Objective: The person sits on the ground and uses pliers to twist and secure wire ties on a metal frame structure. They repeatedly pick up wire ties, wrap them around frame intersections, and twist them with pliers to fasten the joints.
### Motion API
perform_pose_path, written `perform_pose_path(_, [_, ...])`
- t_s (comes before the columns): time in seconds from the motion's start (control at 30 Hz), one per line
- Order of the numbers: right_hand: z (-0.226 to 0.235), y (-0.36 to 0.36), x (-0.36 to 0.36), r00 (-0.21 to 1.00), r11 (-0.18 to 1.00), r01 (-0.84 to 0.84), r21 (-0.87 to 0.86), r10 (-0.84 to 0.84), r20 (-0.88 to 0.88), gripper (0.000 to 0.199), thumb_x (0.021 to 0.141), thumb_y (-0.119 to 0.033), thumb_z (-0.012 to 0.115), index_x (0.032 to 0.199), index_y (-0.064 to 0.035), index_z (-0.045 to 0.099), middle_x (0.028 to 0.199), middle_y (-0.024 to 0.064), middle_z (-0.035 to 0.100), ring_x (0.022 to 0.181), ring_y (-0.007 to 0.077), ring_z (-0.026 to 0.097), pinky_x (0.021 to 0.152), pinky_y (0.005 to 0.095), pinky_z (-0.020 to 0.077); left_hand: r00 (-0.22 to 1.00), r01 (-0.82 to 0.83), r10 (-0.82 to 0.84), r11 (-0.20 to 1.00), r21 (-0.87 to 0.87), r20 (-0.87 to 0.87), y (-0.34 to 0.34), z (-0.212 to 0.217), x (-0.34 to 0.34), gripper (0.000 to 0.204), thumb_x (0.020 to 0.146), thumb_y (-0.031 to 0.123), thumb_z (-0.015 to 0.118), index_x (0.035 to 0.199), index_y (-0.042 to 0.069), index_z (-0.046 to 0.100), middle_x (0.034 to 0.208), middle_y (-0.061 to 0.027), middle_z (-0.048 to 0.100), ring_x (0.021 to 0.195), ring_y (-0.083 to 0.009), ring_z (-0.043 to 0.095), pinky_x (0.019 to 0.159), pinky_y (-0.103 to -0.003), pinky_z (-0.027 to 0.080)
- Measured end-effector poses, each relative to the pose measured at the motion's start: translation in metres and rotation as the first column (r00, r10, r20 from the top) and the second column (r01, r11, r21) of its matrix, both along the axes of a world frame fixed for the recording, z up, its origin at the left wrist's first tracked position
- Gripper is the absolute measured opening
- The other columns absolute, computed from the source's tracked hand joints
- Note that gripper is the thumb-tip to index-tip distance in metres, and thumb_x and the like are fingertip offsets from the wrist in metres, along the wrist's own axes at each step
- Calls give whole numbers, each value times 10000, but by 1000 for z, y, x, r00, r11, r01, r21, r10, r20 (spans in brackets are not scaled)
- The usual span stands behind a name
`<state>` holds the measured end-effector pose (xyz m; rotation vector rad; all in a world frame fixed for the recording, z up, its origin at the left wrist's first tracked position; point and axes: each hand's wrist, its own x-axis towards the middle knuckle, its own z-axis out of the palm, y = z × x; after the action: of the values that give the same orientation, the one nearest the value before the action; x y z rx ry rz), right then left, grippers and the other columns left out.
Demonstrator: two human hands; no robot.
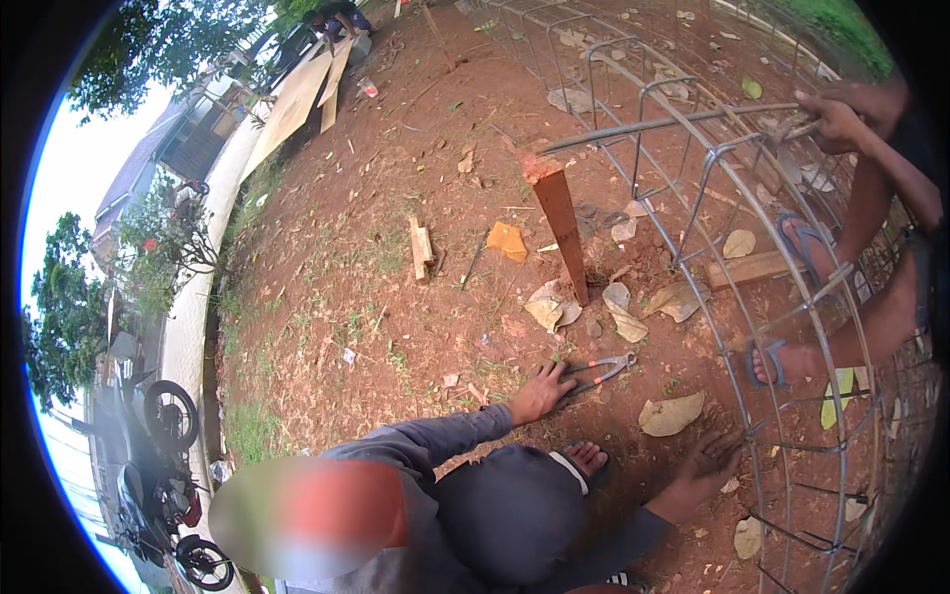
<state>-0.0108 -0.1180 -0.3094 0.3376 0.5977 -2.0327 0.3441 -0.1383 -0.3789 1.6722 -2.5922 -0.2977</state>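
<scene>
Around us lies bare red earth strewn with dry leaves. To the right stands the long cage of grey steel rods [693,198]. Our left hand [839,127] is clenched on its top bar [673,124]; our right hand [871,97] is just beside it, and we cannot tell how its fingers sit. We judge the bar should be held steady against the hoop. We count one upright wooden stake [559,223], one pair of pincers [599,369] under a co-worker's hand [539,393] and two blue sandals [807,238].
</scene>
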Motion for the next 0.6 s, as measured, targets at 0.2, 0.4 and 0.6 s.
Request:
perform_pose_path(0.2, [14,10,-2,966,972,-72,222,123,-226,479,1052,-491,558,1301,-84,602,1249,105,679,1146,253,646,1013,491,514,976,-35,92,962,272,-200,-48,28,-3,441,892,258,687,1225,-4,564,1232,-294,560,1100,-454,608,886,-500,539])
perform_pose_path(0.4, [8,22,2,898,902,-24,431,208,-387,392,1060,-417,589,963,-43,658,875,104,686,838,233,683,774,409,576,448,164,822,311,936,-351,-42,35,-36,374,969,274,684,1242,22,641,1158,-139,679,1009,-281,687,833,-383,542])
perform_pose_path(0.6, [-5,37,0,862,910,-52,411,249,-442,456,1074,-411,566,788,-56,585,762,78,601,712,202,588,682,350,499,395,761,901,-210,613,-181,-11,86,-121,474,848,100,682,1298,-32,618,1456,-208,529,1280,-431,568,1068,-576,449])
